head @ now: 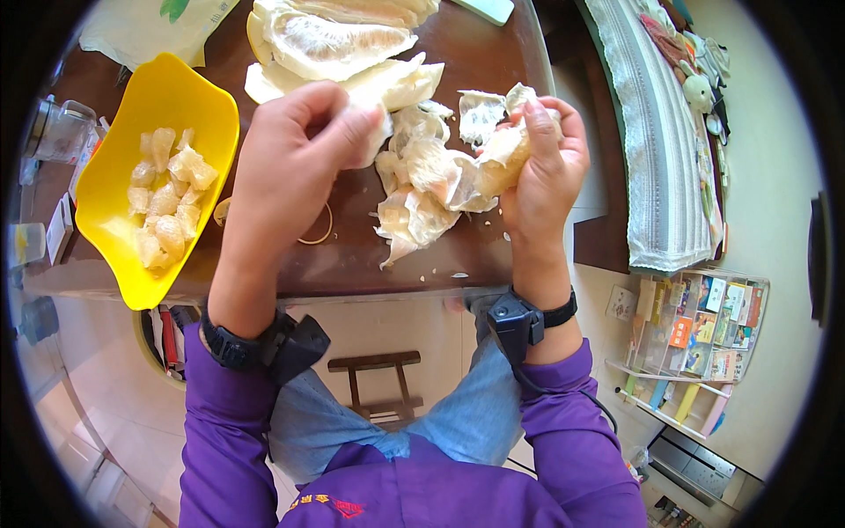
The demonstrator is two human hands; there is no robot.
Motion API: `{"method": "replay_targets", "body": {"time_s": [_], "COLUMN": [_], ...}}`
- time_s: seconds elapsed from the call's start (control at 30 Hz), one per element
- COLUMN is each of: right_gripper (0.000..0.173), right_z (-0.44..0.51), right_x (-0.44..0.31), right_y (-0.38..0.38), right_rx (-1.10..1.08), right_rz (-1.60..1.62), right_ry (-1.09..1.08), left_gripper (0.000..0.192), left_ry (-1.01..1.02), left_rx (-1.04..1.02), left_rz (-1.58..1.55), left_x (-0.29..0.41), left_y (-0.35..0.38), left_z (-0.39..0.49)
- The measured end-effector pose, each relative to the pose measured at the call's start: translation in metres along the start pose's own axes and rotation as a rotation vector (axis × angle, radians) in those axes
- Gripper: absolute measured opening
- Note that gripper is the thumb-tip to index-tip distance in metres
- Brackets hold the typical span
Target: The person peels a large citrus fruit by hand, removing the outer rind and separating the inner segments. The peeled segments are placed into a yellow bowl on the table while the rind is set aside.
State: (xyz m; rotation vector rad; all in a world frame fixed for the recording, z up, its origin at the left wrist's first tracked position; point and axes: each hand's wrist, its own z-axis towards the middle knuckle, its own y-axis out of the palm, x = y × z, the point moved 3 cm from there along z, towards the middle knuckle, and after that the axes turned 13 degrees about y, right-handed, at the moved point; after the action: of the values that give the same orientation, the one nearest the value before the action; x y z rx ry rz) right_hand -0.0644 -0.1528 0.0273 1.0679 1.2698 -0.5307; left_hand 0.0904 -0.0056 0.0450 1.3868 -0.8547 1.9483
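My left hand pinches a piece of white pomelo membrane between thumb and fingers. To the right, my right hand grips a partly skinned pomelo segment, its pale flesh showing under the thumb. Between the hands lies a heap of peeled-off membranes on the dark table. Behind them, thick pomelo rind cradles an unpeeled portion of the fruit. A yellow dish at the left holds several pieces of peeled pomelo flesh.
A rubber band lies by my left wrist on the brown table. A plastic bag rests at the back left, near a clear jar. A pale green object sits at the far edge. A wooden stool stands below.
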Motion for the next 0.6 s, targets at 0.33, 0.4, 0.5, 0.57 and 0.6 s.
{"method": "replay_targets", "body": {"time_s": [0.33,0.4,0.5,0.57,0.6], "right_gripper": [0.028,0.030,0.032,0.032,0.033], "right_z": [-0.016,-0.020,-0.022,-0.022,-0.022], "right_x": [0.013,0.016,0.019,0.019,0.019], "right_y": [0.029,0.034,0.038,0.040,0.041], "right_rx": [-0.117,-0.160,-0.195,-0.207,-0.221], "right_rz": [-0.498,-0.523,-0.509,-0.495,-0.462], "right_ry": [-0.028,-0.034,-0.012,-0.008,0.010], "left_gripper": [0.030,0.030,0.030,0.029,0.029], "left_ry": [0.255,0.329,0.393,0.427,0.308], "left_rx": [-0.232,-0.143,-0.101,-0.092,-0.157], "left_rz": [1.063,1.084,0.826,0.505,0.405], "left_x": [0.005,0.008,0.012,0.014,0.011], "left_y": [0.001,-0.001,0.002,0.006,0.008], "left_z": [-0.013,-0.013,-0.012,-0.013,-0.014]}}
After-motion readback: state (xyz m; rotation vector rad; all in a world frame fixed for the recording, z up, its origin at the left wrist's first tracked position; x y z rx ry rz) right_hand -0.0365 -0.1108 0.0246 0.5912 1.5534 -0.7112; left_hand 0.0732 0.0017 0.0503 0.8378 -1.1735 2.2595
